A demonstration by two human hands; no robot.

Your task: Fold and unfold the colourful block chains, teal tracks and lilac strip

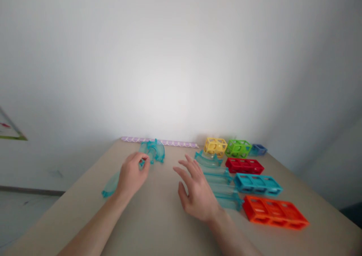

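the left hand (132, 176) is at the left of the tabletop (158, 222), its thumb and forefinger brought close together in a narrow ring at the near side of a clear teal curved piece (160, 151), which lies toward the far edge; teal shows between the fingers, but i cannot tell whether they grip it. a second clear teal piece (111, 185) shows to the left of that hand, partly hidden behind it. the right hand (196, 191) is spread wide and holds nothing, palm turned down, fingers pointing to the far left, near the left ends of the clear teal straight tracks (217, 175), which it partly covers. these lie in a column to the right, with a clear teal arched piece (208, 159) on their far side. just right of the tracks, from near to far, are an orange frame (275, 212), a light blue frame (258, 184) and a red frame (244, 165), each long, with openings in a row. farther back, a yellow frame (215, 147), a green frame (238, 148) and a dark blue frame (259, 149) run left to right. a purple patterned strip (181, 144) lies along the far edge, by the pale wall (181, 59).
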